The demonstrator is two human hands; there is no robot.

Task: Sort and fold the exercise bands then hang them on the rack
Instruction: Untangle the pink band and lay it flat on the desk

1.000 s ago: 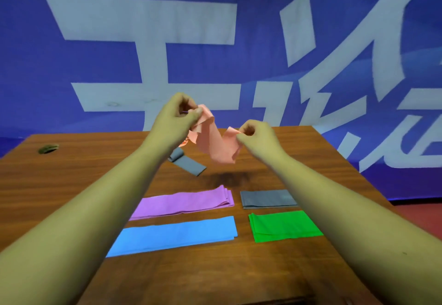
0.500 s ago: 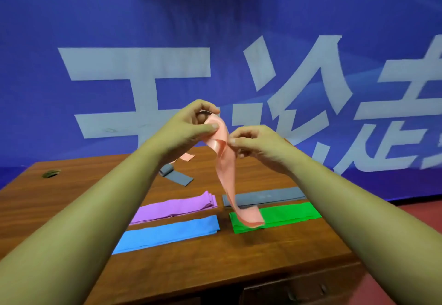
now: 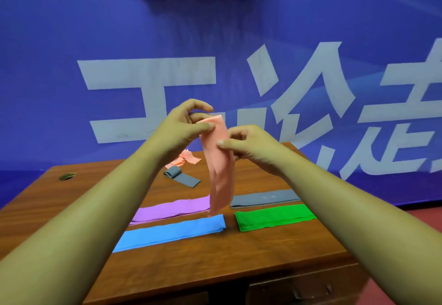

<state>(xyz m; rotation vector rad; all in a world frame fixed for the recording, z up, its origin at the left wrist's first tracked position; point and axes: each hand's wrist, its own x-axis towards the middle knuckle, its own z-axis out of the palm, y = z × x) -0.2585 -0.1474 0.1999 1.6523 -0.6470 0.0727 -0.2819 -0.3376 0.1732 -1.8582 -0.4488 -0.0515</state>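
Tabletop (image 3: 71, 209) carries 4 folded bands (image 3: 172, 231). Pink band (image 3: 220, 173) hangs above it, top end pinched by both my hands: left hand (image 3: 184, 127) at the top edge, right hand (image 3: 248, 147) just below. Light, limp, stretchy; I'd grip ends, not mid-span.

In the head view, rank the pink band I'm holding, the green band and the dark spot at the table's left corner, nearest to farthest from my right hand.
1. pink band: pinched in the right hand itself.
2. green band: flat on the table, front right.
3. dark spot: far left corner.
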